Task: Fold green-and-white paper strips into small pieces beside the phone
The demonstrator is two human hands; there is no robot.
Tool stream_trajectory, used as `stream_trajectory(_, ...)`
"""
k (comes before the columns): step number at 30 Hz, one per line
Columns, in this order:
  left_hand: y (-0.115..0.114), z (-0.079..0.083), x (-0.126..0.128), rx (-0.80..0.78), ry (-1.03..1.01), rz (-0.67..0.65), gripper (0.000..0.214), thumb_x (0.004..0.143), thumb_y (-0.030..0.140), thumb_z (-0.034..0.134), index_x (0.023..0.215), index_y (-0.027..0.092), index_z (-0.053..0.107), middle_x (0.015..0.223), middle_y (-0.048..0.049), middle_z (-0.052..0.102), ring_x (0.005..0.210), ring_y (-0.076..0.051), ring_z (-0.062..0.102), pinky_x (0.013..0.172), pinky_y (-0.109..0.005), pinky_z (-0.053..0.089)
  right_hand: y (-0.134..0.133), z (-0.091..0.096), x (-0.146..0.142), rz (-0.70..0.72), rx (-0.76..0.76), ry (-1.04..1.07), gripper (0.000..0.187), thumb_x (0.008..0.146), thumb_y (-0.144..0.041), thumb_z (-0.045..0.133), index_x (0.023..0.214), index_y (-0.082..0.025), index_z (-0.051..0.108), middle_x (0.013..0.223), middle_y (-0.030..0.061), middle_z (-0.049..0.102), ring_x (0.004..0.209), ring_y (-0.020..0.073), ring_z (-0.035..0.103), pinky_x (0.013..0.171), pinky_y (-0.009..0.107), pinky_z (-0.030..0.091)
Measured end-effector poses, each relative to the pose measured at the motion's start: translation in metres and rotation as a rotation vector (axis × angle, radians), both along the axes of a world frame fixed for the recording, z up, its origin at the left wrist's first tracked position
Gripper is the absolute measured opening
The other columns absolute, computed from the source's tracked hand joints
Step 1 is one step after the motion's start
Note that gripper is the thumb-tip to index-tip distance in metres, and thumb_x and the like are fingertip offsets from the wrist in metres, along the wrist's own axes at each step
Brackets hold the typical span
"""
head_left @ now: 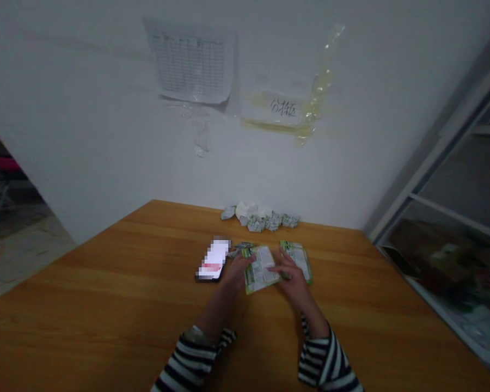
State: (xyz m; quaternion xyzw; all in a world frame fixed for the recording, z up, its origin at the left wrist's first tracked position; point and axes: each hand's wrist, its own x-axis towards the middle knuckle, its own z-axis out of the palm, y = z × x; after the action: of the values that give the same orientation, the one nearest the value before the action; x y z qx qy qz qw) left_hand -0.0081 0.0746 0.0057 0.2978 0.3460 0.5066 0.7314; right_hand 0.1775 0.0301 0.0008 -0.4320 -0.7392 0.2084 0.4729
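A flat green-and-white printed packet (260,270) is tilted up in front of me, above the wooden table. My left hand (236,275) grips its left edge, thumb on the printed face. At the right edge, my right hand (292,277) pinches the same packet, with its thumb over the front and other fingers partly hidden. Behind my right hand lies a similar green-edged packet (302,260) on the table. Just beyond my left hand are small crumpled patterned pieces (242,247), partly covered by the hand and packet.
A phone (213,260) with a lit, blurred screen lies left of my hands on the wooden table (147,283). Several crumpled white and patterned wads (261,218) line the wall side. Papers (194,68) are taped to the wall. A shelf rack (445,212) stands at right.
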Motion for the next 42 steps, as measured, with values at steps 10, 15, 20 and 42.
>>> stream_trajectory(10, -0.017, 0.018, 0.013, 0.106, 0.061, -0.154, 0.025, 0.074, 0.031, 0.074, 0.092, 0.014, 0.071, 0.083, -0.0109, 0.075, 0.092, -0.031, 0.071, 0.077, -0.041, 0.057, 0.004, -0.015, -0.017, -0.320, -0.111, 0.310, 0.040, 0.084, -0.047, 0.055, 0.057, -0.018, 0.052, 0.058, -0.0009, 0.055, 0.064, 0.0171, 0.053, 0.063, 0.027, 0.042)
stream_trajectory(15, -0.015, 0.016, 0.017, 0.088, 0.083, -0.089, 0.031, 0.083, 0.044, 0.064, 0.098, 0.017, 0.069, 0.086, -0.0120, 0.075, 0.098, -0.031, 0.069, 0.080, -0.045, 0.057, 0.000, -0.016, -0.022, -0.403, -0.090, 0.314, 0.041, 0.085, -0.049, 0.054, 0.059, -0.018, 0.047, 0.055, -0.0063, 0.039, 0.056, 0.0111, 0.037, 0.053, 0.022, 0.031)
stream_trajectory(20, -0.015, 0.011, 0.016, 0.154, 0.097, -0.133, 0.042, 0.089, 0.053, 0.052, 0.101, 0.016, 0.069, 0.090, -0.0150, 0.074, 0.102, -0.031, 0.068, 0.086, -0.050, 0.055, -0.003, -0.012, -0.020, -0.498, -0.031, 0.261, 0.042, 0.088, -0.048, 0.051, 0.058, -0.020, 0.040, 0.054, -0.0074, 0.034, 0.055, 0.0106, 0.034, 0.051, 0.022, 0.026)
stream_trajectory(42, -0.019, 0.013, 0.012, 0.314, 0.195, -0.136, 0.020, 0.072, 0.032, 0.076, 0.086, 0.019, 0.074, 0.080, -0.0075, 0.074, 0.100, -0.029, 0.068, 0.079, -0.038, 0.057, -0.012, 0.000, -0.017, -0.504, 0.074, 0.162, 0.037, 0.092, -0.041, 0.048, 0.062, -0.021, 0.039, 0.054, -0.0073, 0.036, 0.053, 0.0101, 0.034, 0.052, 0.022, 0.026)
